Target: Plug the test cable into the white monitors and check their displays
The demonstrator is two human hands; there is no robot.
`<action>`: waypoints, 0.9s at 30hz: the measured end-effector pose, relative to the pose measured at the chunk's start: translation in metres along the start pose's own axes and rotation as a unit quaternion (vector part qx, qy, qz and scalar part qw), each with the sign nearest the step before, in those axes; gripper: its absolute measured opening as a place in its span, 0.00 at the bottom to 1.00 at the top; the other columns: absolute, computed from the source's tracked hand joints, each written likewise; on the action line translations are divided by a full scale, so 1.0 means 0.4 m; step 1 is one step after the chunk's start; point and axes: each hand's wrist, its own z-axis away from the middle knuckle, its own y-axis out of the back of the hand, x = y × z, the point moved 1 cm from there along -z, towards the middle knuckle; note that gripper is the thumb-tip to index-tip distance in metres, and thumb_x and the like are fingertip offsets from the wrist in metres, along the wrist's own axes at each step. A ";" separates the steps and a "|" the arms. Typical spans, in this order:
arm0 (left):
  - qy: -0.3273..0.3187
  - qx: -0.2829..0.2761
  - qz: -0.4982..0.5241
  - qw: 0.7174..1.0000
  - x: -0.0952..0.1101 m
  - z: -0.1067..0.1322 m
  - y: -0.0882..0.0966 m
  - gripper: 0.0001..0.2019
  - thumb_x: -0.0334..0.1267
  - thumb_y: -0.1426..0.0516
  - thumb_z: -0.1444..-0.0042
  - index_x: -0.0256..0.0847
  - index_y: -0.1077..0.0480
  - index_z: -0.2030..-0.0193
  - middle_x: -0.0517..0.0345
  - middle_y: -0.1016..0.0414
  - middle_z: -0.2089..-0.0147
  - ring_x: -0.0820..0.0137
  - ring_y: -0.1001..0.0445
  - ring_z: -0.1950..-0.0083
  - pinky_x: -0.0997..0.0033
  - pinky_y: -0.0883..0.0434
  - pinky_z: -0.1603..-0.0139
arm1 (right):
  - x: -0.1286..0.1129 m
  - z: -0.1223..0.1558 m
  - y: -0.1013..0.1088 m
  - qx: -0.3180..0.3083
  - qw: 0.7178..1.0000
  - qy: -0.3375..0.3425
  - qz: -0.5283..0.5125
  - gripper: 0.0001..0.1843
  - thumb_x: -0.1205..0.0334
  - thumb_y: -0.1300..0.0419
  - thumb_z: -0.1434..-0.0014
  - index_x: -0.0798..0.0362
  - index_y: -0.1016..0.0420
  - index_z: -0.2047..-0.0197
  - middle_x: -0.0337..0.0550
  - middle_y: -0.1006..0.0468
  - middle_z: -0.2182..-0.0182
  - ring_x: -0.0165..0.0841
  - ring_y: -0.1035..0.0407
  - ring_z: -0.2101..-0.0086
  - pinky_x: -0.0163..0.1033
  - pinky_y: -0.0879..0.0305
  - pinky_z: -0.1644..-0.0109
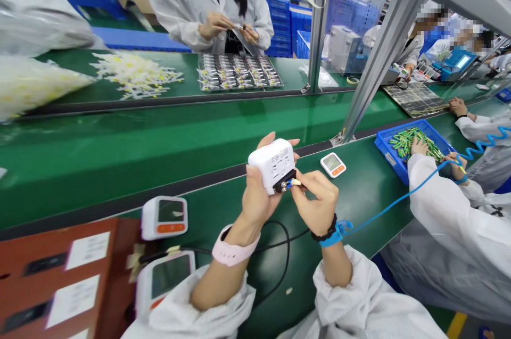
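My left hand is closed round a white electronic device, its printed back towards me. Against the device's lower edge is a small black piece with blue and pale parts and shiny metal ends. My right hand pinches this piece between thumb and fingers; whether it sits inside the device I cannot tell. A black cable loops beneath my hands. Right of them lies a smaller white device with a grey screen and orange buttons.
Two white devices with screens, one upper and one lower, stand beside a reddish-brown box. A blue coiled cord runs from my right wrist. Rightward, a co-worker's hand reaches into a blue tray. A metal post rises ahead.
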 end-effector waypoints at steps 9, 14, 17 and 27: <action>0.130 -0.016 -0.006 0.991 -0.003 0.006 -0.005 0.36 0.49 0.42 0.44 0.52 0.50 0.30 0.54 0.40 0.33 0.66 0.32 0.39 0.77 0.27 0.52 | 0.110 -0.007 0.019 -0.061 0.971 -0.131 -0.191 0.11 0.66 0.37 0.49 0.54 0.18 0.61 0.42 0.25 0.71 0.27 0.32 0.71 0.31 0.33 0.68; 0.181 -0.094 -0.094 0.975 -0.026 -0.001 0.006 0.39 0.43 0.32 0.54 0.46 0.40 0.35 0.49 0.39 0.34 0.63 0.32 0.39 0.76 0.28 0.47 | 0.159 -0.008 0.064 -0.114 0.885 -0.291 -0.345 0.13 0.55 0.29 0.57 0.55 0.21 0.71 0.40 0.26 0.75 0.29 0.32 0.76 0.35 0.31 0.70; 0.215 -0.100 -0.164 0.958 -0.041 -0.009 0.017 0.32 0.47 0.30 0.61 0.34 0.27 0.50 0.43 0.26 0.47 0.60 0.25 0.49 0.71 0.26 0.49 | 0.163 0.000 0.069 -0.146 0.852 -0.329 -0.381 0.18 0.50 0.28 0.59 0.56 0.21 0.70 0.39 0.26 0.78 0.29 0.31 0.78 0.35 0.31 0.70; 0.137 0.052 -0.198 0.969 -0.041 -0.009 0.006 0.34 0.43 0.28 0.68 0.31 0.27 0.51 0.44 0.24 0.49 0.60 0.24 0.48 0.64 0.28 0.42 | 0.170 0.009 0.048 -0.091 0.955 -0.180 -0.215 0.19 0.46 0.44 0.40 0.52 0.25 0.55 0.45 0.24 0.57 0.33 0.29 0.54 0.39 0.33 0.45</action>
